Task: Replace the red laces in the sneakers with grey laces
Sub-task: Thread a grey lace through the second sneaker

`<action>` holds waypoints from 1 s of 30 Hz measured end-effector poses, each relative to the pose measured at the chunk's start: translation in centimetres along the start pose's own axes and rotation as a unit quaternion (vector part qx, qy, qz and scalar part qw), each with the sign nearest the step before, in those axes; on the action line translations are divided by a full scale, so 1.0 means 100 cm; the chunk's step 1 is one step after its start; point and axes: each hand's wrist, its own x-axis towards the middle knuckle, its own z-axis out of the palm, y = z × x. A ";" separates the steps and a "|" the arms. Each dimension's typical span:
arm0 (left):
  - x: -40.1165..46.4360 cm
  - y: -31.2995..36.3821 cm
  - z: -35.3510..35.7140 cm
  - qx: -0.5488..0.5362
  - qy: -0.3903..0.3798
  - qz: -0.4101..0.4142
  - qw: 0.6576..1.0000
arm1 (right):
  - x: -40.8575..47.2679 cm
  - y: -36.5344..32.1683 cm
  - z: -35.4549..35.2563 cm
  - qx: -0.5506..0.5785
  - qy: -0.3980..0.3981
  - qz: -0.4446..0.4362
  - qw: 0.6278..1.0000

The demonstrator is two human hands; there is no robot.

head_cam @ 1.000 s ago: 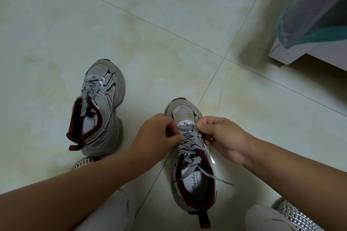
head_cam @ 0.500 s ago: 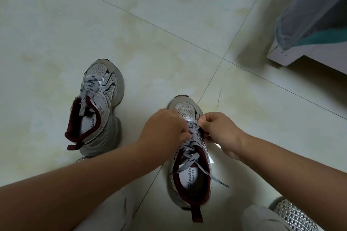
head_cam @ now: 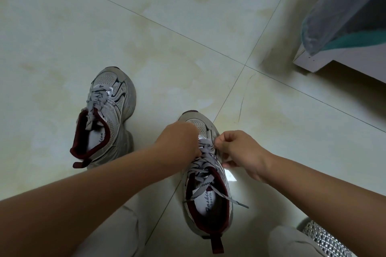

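Your left hand [head_cam: 179,142] pinches grey printed lace [head_cam: 205,161] | your right hand [head_cam: 240,152] pinches same lace | grey mesh sneaker [head_cam: 205,183] on pale tiled floor [head_cam: 188,37]

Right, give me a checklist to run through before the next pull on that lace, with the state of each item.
1. Grey lace threaded across the near sneaker: ok.
2. Left hand gripping the lace at the lower eyelets: cannot tell, its fingers are hidden.
3. Right hand curled at the sneaker's right edge, pinching lace: cannot tell, pinch is too small to see.
4. Loose lace end free over the sneaker's side: ok.
5. Other sneaker already laced grey: ok.
6. Red laces out of both sneakers: ok, none visible.
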 end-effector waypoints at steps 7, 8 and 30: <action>-0.009 -0.003 0.001 0.016 0.000 0.043 0.999 | -0.004 -0.008 0.007 -0.093 0.009 -0.125 0.988; -0.008 -0.004 0.001 0.011 -0.009 0.038 0.999 | -0.004 -0.010 0.008 -0.100 -0.007 -0.124 0.987; -0.009 -0.006 0.010 -0.054 -0.049 -0.048 0.996 | 0.002 0.003 0.023 -0.025 0.030 -0.044 0.998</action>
